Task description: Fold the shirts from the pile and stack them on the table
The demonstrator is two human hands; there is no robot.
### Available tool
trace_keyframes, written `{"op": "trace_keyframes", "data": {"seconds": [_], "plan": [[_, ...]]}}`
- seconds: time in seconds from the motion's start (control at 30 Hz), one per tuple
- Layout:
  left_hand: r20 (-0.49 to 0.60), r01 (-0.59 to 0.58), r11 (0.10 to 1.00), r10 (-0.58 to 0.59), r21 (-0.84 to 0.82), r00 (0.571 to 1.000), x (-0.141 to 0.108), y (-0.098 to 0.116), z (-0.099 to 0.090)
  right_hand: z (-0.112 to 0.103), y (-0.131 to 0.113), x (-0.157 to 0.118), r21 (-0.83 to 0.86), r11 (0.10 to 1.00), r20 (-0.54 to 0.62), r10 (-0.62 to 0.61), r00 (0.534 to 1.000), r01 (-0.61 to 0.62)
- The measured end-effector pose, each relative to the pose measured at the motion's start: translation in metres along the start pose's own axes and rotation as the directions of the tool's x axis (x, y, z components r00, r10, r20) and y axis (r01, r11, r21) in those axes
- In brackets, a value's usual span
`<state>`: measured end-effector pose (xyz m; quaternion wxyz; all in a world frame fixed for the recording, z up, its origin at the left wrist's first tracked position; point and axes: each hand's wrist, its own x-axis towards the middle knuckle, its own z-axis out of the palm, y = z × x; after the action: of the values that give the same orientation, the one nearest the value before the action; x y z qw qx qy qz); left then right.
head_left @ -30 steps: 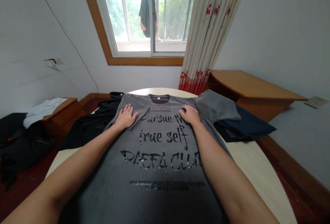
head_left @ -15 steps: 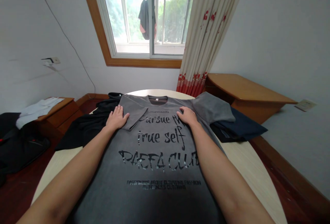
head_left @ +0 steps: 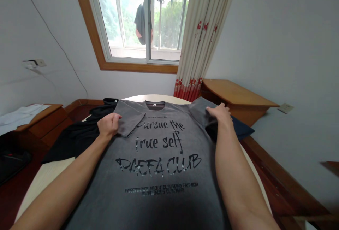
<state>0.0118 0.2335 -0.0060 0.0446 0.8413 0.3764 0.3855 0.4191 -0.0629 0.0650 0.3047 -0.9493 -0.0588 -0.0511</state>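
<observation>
Item one: grey T-shirt, printed side up, spread over the pale table, its collar toward the window. Black lettering runs down the chest, the largest line reading "PAEFA CLUB". The sleeve on my left lies folded inward across the chest; the sleeve on my right extends outward.

Item two: left hand, fingers curled nearly into a fist, at the outer edge of the folded sleeve. I cannot tell from my remote view whether cloth is pinched inside.

Item three: right hand, set over the outstretched sleeve, thumb apart from the other fingers. Its far side is hidden from me, so I cannot tell how far it closes or whether it has hold of fabric.

Item four: black garments, loosely heaped on the table beyond my left forearm.

Item five: navy cloth, partly hidden behind my right hand and wrist.

Surroundings: wooden desk at right, white curtain with red pattern beside the window.
</observation>
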Motion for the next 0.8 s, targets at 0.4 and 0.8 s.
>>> {"op": "trace_keyframes", "data": {"seconds": [0.4,0.8], "plan": [[0.096,-0.355,0.904,0.386,-0.239,0.917,-0.001,0.002,0.0,-0.021,-0.025,-0.025,0.069,0.904,-0.137,-0.411,0.901,0.422],[0.211,-0.269,0.946,0.305,-0.183,0.929,-0.002,0.011,0.003,0.013,-0.049,-0.04,-0.014,0.803,0.246,-0.575,0.781,0.596]]}}
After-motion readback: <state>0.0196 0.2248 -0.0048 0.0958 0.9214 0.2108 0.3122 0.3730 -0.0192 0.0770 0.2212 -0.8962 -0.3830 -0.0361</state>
